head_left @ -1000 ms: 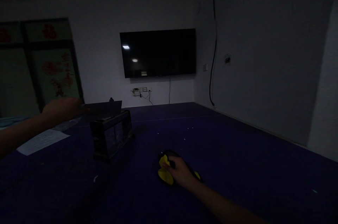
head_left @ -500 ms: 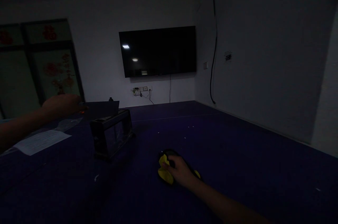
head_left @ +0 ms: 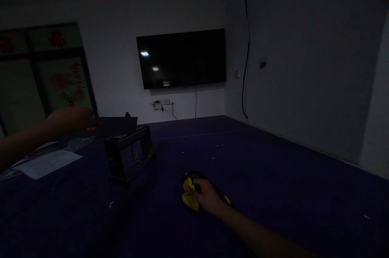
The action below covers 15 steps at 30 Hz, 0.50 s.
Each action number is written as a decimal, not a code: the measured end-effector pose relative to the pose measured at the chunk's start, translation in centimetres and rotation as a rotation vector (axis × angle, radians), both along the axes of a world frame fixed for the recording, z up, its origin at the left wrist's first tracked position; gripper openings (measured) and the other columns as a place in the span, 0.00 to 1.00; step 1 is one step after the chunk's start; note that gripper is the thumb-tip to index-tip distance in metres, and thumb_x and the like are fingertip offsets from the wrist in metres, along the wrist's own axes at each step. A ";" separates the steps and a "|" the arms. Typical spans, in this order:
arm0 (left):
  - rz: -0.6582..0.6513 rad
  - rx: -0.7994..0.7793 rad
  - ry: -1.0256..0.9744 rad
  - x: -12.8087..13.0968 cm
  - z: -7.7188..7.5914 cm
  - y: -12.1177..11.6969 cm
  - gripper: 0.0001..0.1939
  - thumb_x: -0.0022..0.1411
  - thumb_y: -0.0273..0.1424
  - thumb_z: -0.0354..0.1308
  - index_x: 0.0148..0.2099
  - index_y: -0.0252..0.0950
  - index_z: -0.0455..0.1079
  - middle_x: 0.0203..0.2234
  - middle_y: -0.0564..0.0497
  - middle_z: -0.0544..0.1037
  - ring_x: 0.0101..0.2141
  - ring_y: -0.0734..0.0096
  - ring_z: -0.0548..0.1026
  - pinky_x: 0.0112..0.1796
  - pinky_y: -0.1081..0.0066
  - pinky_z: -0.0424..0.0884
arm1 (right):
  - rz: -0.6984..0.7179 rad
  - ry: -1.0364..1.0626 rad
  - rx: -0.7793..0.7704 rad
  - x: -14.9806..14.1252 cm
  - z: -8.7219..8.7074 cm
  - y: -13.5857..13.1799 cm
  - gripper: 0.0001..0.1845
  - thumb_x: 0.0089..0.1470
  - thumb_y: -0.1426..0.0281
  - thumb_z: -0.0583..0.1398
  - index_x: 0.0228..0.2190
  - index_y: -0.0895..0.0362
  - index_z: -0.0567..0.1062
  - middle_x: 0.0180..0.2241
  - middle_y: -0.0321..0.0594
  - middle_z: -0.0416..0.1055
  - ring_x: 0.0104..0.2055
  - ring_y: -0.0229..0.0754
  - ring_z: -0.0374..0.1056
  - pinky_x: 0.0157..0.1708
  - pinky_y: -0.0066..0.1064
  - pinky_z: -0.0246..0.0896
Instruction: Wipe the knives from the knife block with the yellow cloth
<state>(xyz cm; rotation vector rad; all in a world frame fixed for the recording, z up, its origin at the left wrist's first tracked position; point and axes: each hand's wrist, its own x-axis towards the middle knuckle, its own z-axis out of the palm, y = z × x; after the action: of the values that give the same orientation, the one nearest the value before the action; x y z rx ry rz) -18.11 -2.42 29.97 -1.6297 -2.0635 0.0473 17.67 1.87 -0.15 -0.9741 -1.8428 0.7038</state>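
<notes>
At the left, my left hand (head_left: 71, 118) is raised with its fingers closed at the near end of a dark flat panel (head_left: 117, 125). The panel lies level, over or just behind the top of a black box-shaped frame (head_left: 129, 138) with clear sides, standing on the table. Whether panel and frame touch, I cannot tell in this dim light. Lower in the middle, my right hand (head_left: 206, 197) grips a bunched yellow and black cloth (head_left: 191, 201) and rests it on the table. Part of the cloth is hidden under the hand.
The table has a dark blue-purple cover (head_left: 273, 193) with small white scraps. A printed sheet (head_left: 50, 162) and clear plastic film (head_left: 79, 143) lie at the left. A small dark object (head_left: 127, 115) shows behind the panel. A television (head_left: 184, 59) hangs on the far wall.
My left hand and the panel have shifted very slightly. The right hand stays in the same spot on the yellow and black cloth.
</notes>
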 end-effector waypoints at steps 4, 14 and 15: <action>-0.001 -0.008 0.042 -0.1 -0.1 -0.1 0.45 0.51 0.62 0.29 0.37 0.25 0.69 0.31 0.41 0.73 0.29 0.68 0.68 0.34 0.69 0.62 | 0.003 -0.011 0.009 0.0 0.2 -0.1 0.14 0.47 0.58 0.59 0.26 0.57 0.76 0.25 0.36 0.72 0.29 0.41 0.65 0.31 0.29 0.56; -0.283 0.083 -0.004 0.1 1.7 1.2 0.21 0.54 0.44 0.55 0.34 0.26 0.69 0.21 0.55 0.70 0.26 0.76 0.63 0.34 0.79 0.55 | 0.024 -0.054 0.018 0.2 0.4 -0.1 0.15 0.48 0.58 0.58 0.28 0.58 0.75 0.28 0.39 0.73 0.32 0.44 0.66 0.32 0.31 0.56; -0.323 0.147 -0.083 -0.1 1.9 1.8 0.16 0.52 0.38 0.59 0.32 0.26 0.69 0.19 0.57 0.70 0.25 0.78 0.62 0.34 0.81 0.54 | 0.026 -0.058 0.017 0.2 0.5 -0.2 0.15 0.49 0.58 0.58 0.27 0.58 0.75 0.28 0.39 0.73 0.32 0.44 0.66 0.32 0.31 0.56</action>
<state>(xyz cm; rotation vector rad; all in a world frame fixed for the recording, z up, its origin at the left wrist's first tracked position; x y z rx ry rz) -18.21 -0.66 31.92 -1.8748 -1.7895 -0.2800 17.83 1.69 0.32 -0.9708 -1.9122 0.6804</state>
